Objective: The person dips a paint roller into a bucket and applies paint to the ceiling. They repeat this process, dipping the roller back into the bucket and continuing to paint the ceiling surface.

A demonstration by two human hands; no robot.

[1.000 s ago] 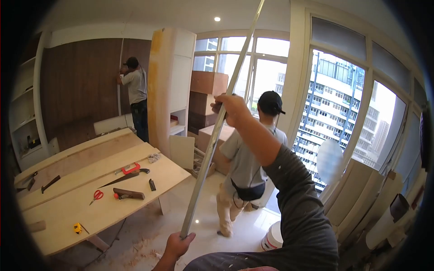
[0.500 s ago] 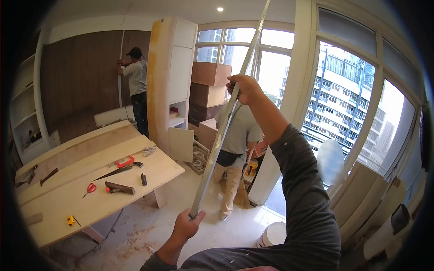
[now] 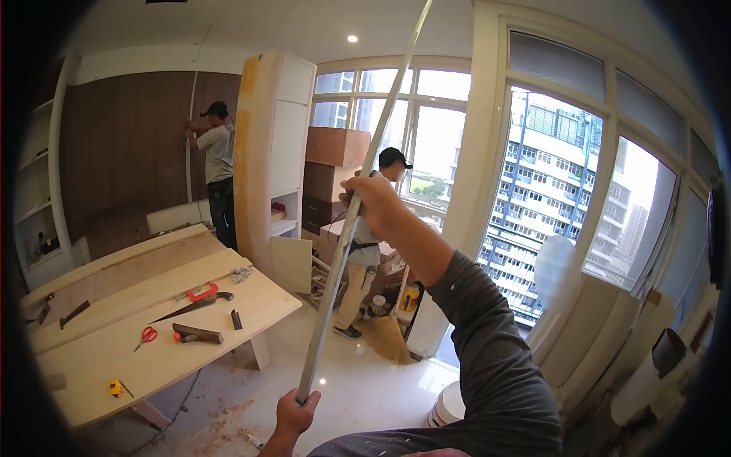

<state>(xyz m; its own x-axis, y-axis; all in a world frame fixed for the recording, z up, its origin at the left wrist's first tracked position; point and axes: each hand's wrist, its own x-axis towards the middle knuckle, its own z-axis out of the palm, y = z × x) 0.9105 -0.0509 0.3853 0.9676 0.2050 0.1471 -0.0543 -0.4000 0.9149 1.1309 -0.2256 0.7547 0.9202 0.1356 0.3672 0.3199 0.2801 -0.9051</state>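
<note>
A long, thin metal bar (image 3: 329,297) slants up through the middle of the head view, its top end running out near the upper edge. My left hand (image 3: 295,413) is closed around its lower end, low in the view. Higher up, my right hand (image 3: 371,204) grips the same bar, its arm stretched forward from the right in a dark grey sleeve. Behind the bar stands a co-worker (image 3: 365,266) in a cap and light trousers, partly covered by the bar and my right hand.
To the left, a wooden worktable (image 3: 266,293) carries a hand plane (image 3: 198,333), red scissors (image 3: 148,335), a handsaw (image 3: 190,306), a red clamp (image 3: 202,292) and a tape measure (image 3: 116,388). Another person (image 3: 221,167) faces the brown wall panel. A white bucket (image 3: 448,405) and a broom (image 3: 384,339) are on the floor.
My view has shifted, and the bar with both hands now appears further left and lower. The co-worker behind it now shows a capped head and stands more upright.
</note>
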